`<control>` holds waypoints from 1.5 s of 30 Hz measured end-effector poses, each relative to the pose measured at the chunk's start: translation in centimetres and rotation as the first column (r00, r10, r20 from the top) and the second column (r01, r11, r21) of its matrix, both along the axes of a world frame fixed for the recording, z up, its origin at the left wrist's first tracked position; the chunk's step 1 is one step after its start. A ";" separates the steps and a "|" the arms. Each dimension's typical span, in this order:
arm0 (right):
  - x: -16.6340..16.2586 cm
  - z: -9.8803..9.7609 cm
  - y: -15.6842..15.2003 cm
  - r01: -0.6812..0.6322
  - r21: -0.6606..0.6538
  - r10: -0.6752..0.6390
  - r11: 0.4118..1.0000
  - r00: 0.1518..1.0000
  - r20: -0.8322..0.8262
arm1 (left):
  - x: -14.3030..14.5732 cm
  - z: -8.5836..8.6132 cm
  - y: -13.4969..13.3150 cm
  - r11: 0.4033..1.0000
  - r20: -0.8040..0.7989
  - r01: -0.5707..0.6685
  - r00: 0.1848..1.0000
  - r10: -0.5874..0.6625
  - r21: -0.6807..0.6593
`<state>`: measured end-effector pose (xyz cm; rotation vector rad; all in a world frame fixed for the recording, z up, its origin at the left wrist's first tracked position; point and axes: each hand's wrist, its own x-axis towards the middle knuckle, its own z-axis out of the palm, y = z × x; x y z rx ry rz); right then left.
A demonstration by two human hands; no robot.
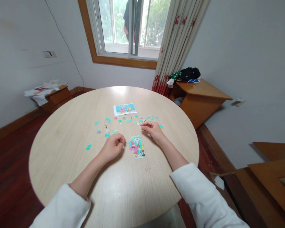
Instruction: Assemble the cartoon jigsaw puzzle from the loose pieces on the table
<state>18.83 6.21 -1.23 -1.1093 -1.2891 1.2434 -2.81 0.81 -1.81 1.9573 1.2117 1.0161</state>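
A partly joined cartoon jigsaw point(137, 147) lies near the middle of the round wooden table point(61, 152). My left hand point(113, 146) rests just left of it, its fingers curled in a loose pinch; what they hold is hidden. My right hand point(154, 129) sits above and right of the jigsaw, fingers pinched together at the edge of the loose pieces point(130, 120). Several turquoise loose pieces are scattered in a band across the table. A printed reference picture point(124, 109) lies flat beyond them.
A single stray piece point(88, 147) lies far left on the table. A wooden desk point(199, 95) with dark clothes stands at the right by the curtain point(178, 44). A low cabinet point(57, 95) with papers sits at the left wall. More wooden furniture point(270, 180) is at the lower right.
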 end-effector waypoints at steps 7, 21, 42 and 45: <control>0.0 0.1 -0.2 0.009 -0.014 -0.009 1.000 1.000 -0.003 | 0.0 0.2 -0.1 1.000 -0.002 -0.005 1.000 0.005 0.002; 0.0 0.2 -0.2 0.010 -0.008 -0.010 1.000 1.000 0.019 | -0.1 0.4 0.0 0.999 -0.021 -0.031 0.999 0.031 -0.016; 1.5 0.3 0.8 0.124 0.033 -0.123 0.992 0.992 -0.009 | -0.2 0.3 -0.3 0.986 -0.171 0.152 0.975 -0.138 0.066; 2.0 0.1 1.3 0.185 0.013 -0.185 0.983 0.982 -0.022 | -0.2 0.4 -0.6 0.973 -0.250 0.226 0.946 -0.206 0.053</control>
